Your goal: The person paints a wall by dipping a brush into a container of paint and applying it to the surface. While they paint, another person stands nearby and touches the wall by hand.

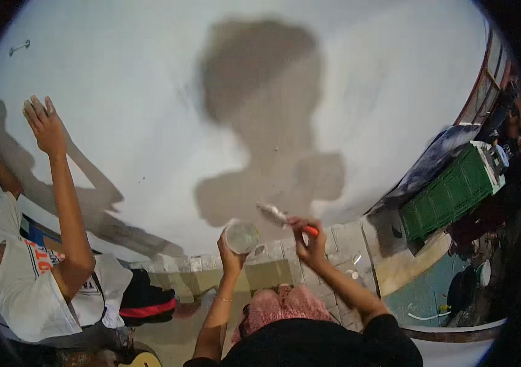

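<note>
My left hand is wrapped round a round, pale tub, whose open top faces up toward me. In my right hand is a hand tool with an orange handle and a whitish, smeared-looking head. Its head points up and left, toward the white wall, a little above and to the right of the tub. The head is too blurred to tell a brush from a scraper. My own shadow falls large on the wall in front of me.
At the left, another person in a white shirt raises a hand at the wall. A small metal fitting sticks out at upper left. To the right stands a green cabinet. Paving runs along the wall's foot.
</note>
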The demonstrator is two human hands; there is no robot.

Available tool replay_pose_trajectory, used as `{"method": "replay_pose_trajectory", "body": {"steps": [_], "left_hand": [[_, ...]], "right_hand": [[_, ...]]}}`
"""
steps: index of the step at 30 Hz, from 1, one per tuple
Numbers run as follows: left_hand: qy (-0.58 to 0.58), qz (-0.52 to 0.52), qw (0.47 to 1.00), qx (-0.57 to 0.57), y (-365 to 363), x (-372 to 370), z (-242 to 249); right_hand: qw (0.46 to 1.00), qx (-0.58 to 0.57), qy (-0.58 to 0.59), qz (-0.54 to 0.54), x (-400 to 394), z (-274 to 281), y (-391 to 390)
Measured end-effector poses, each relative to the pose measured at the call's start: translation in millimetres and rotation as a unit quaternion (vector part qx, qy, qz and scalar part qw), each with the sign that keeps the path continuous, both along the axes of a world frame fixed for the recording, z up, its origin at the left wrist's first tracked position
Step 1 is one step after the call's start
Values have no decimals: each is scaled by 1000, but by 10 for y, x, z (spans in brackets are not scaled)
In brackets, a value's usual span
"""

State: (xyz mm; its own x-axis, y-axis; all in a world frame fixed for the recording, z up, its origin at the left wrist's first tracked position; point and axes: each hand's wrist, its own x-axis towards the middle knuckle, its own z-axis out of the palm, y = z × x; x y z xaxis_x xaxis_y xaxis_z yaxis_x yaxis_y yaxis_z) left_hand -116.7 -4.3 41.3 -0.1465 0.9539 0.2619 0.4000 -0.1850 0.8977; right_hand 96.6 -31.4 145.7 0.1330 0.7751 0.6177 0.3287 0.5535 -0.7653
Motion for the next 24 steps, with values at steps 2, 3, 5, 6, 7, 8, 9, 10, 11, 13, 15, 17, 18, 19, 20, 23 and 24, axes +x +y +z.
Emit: {"method": "replay_pose_trajectory", "body": {"steps": [2,3,5,6,7,8,9,10,11,13,15,17,18,19,20,23,24], "left_hand": [[63,-26,997,40,26,-13,55],[131,-47,988,74,49,-31,53],[157,-58,979,119,53,17,5],[153,-82,977,126,35,32,55],[150,-107,974,133,7,51,108],[131,-117,977,121,-37,102,175],[130,-125,976,121,-61,115,145],[124,-125,978,112,-67,105,83],[118,-123,980,99,-68,107,16],[105,-131,982,90,-63,110,49],[91,-132,984,71,-50,98,50],[105,-126,984,64,-22,18,-135],[113,-135,981,78,25,7,-88],[120,-144,978,88,41,16,-35],[141,-150,976,71,43,10,9],[109,-158,977,94,155,-74,52],[-32,-174,982,64,205,-81,-61]], "right_hand": [[995,-25,97,-6,-229,-38,-177],[991,-37,125,-8,-352,22,-261],[987,-62,150,-23,-459,42,-328],[993,-80,81,-34,-502,68,-345],[994,-99,11,-44,-540,79,-368],[991,-117,30,-51,-547,-22,-349],[991,-117,31,-59,-569,-39,-370],[989,-129,45,-54,-604,-64,-361],[987,-143,59,-47,-611,-96,-357],[986,-156,53,-30,-587,-118,-392],[987,-115,80,-74,-574,-187,-402],[988,-105,104,-54,-607,-150,-407],[988,-113,94,-54,-611,-124,-360],[987,-124,82,-55,-610,-74,-329],[988,-128,76,-41,-607,-15,-303],[994,-106,24,-18,-560,329,-136],[997,-62,44,29,-528,439,-22]]}}
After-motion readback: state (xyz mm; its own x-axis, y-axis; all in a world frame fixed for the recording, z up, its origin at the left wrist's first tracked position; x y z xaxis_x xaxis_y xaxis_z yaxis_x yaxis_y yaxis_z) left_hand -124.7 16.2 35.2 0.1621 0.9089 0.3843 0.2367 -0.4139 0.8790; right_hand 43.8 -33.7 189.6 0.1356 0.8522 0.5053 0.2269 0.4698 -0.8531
